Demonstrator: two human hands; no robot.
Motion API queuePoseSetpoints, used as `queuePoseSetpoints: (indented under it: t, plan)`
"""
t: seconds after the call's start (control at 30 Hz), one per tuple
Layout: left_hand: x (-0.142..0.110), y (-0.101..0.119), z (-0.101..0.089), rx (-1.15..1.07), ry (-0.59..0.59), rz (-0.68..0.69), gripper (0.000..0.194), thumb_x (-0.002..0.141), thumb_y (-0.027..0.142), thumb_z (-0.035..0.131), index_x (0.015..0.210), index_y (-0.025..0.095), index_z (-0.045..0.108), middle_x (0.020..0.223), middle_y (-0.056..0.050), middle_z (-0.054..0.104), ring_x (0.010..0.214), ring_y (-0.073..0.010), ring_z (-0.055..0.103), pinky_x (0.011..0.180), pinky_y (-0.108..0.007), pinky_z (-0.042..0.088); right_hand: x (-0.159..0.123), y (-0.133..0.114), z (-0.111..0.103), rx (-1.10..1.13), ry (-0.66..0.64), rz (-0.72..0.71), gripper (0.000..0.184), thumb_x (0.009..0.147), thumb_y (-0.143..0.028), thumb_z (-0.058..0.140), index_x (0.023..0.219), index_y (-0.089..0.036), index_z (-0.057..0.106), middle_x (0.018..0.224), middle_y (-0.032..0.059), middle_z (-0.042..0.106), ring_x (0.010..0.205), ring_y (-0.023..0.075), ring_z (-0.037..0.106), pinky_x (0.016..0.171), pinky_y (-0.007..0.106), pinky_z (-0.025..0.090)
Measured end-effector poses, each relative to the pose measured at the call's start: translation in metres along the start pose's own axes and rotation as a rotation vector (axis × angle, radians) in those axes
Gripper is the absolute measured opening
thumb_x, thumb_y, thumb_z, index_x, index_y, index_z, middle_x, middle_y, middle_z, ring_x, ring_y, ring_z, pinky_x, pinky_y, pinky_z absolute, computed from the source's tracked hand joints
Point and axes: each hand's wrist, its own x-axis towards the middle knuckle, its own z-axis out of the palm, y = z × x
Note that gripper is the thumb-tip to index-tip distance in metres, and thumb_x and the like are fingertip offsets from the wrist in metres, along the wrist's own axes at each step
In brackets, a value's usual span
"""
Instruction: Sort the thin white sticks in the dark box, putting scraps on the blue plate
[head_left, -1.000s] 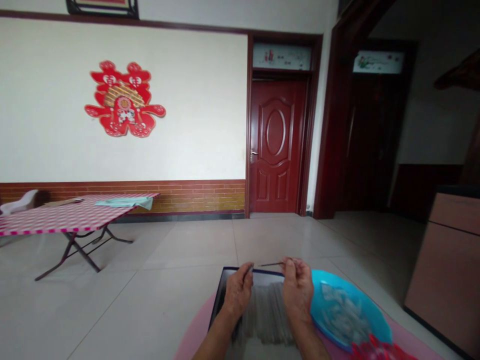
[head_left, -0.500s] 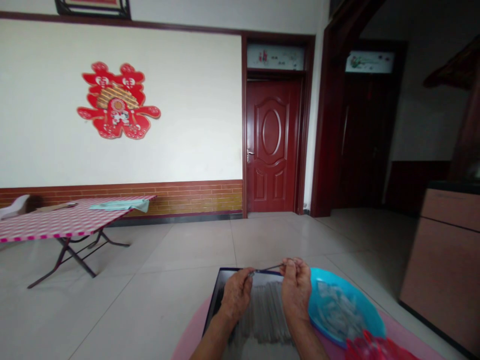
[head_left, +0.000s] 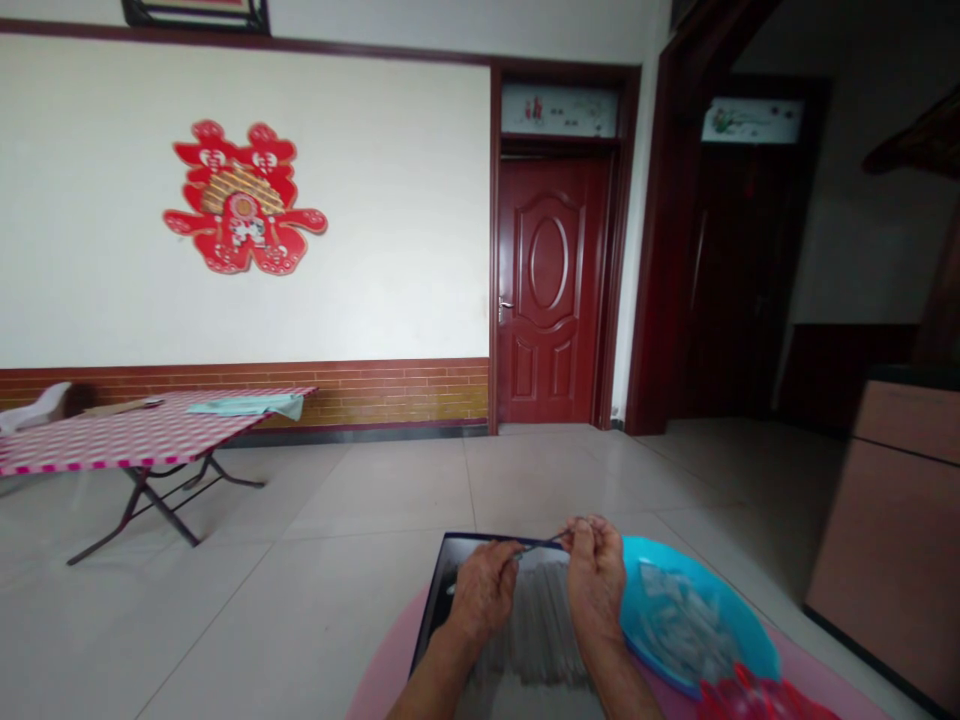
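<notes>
Pale floor tiles (head_left: 360,520) run back to a red door (head_left: 553,290). Up close, a box (head_left: 465,546) of thin grey strips (head_left: 544,630) sits beside a blue basin (head_left: 645,553). Over the box, the right hand (head_left: 595,565) has its fingers clamped on a thin dark rod (head_left: 549,541); the left hand (head_left: 484,590) pinches a small grey piece (head_left: 519,554) at the rod's other end.
</notes>
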Motion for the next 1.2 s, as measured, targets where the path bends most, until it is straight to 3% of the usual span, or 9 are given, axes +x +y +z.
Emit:
queuePoseSetpoints:
  t: [0.27, 0.47, 0.6, 0.7, 0.87, 1.0, 1.2]
  plan:
    - [0.003, 0.015, -0.008, -0.008, -0.027, 0.013, 0.034, 0.089, 0.022, 0.04, 0.112, 0.021, 0.065, 0.098, -0.007, 0.071, 0.092, -0.0202, 0.063, 0.086, -0.034, 0.051, -0.001, 0.012, 0.002, -0.086, -0.024, 0.018, 0.04, 0.071, -0.054, 0.058, 0.093, -0.021, 0.054, 0.074, -0.0016, 0.064, 0.066, 0.0164, 0.063, 0.065, 0.03, 0.052]
    - [0.003, 0.02, -0.006, 0.103, 0.015, 0.007, 0.033, 0.091, 0.022, 0.039, 0.112, 0.02, 0.064, 0.095, -0.009, 0.069, 0.091, -0.0223, 0.063, 0.084, -0.037, 0.052, -0.011, 0.006, 0.004, -0.268, -0.183, 0.012, 0.038, 0.072, -0.058, 0.054, 0.08, -0.022, 0.063, 0.068, 0.0022, 0.069, 0.07, 0.0216, 0.065, 0.068, 0.032, 0.051]
    - [0.002, 0.015, 0.001, 0.109, 0.073, -0.003, 0.033, 0.092, 0.022, 0.039, 0.115, 0.018, 0.062, 0.099, -0.011, 0.07, 0.093, -0.0229, 0.064, 0.084, -0.038, 0.052, -0.016, 0.003, 0.006, -0.207, -0.319, 0.113, 0.036, 0.068, -0.056, 0.059, 0.075, -0.021, 0.065, 0.067, 0.0031, 0.07, 0.072, 0.0234, 0.067, 0.068, 0.034, 0.053]
    - [0.0, 0.012, 0.007, 0.105, 0.116, -0.015, 0.035, 0.092, 0.022, 0.039, 0.121, 0.015, 0.057, 0.11, -0.013, 0.068, 0.1, -0.0236, 0.063, 0.088, -0.038, 0.051, -0.019, 0.004, 0.007, -0.208, -0.342, 0.14, 0.036, 0.068, -0.055, 0.059, 0.075, -0.02, 0.066, 0.068, 0.0034, 0.07, 0.072, 0.0234, 0.066, 0.069, 0.034, 0.052]
    - [0.002, 0.018, 0.007, 0.215, 0.069, 0.001, 0.034, 0.091, 0.016, 0.038, 0.119, 0.015, 0.058, 0.105, -0.012, 0.069, 0.094, -0.0247, 0.063, 0.083, -0.04, 0.053, -0.023, 0.002, 0.008, -0.276, -0.382, 0.096, 0.034, 0.069, -0.053, 0.059, 0.079, -0.021, 0.067, 0.08, 0.0053, 0.073, 0.08, 0.0237, 0.067, 0.075, 0.034, 0.051]
    - [0.004, 0.026, 0.003, 0.281, 0.032, -0.005, 0.033, 0.089, 0.012, 0.039, 0.115, 0.014, 0.059, 0.099, -0.012, 0.07, 0.087, -0.0243, 0.063, 0.078, -0.038, 0.053, -0.023, 0.005, 0.007, -0.366, -0.418, 0.028, 0.036, 0.073, -0.054, 0.05, 0.074, -0.021, 0.066, 0.078, 0.0073, 0.073, 0.078, 0.0246, 0.067, 0.075, 0.035, 0.051]
    - [0.005, 0.026, 0.002, 0.333, 0.012, -0.054, 0.032, 0.088, 0.01, 0.043, 0.115, 0.015, 0.06, 0.098, -0.009, 0.071, 0.088, -0.0217, 0.065, 0.079, -0.034, 0.054, -0.023, 0.012, 0.006, -0.594, -0.411, -0.187, 0.039, 0.079, -0.045, 0.04, 0.082, -0.019, 0.069, 0.091, 0.012, 0.073, 0.086, 0.0249, 0.066, 0.082, 0.035, 0.049]
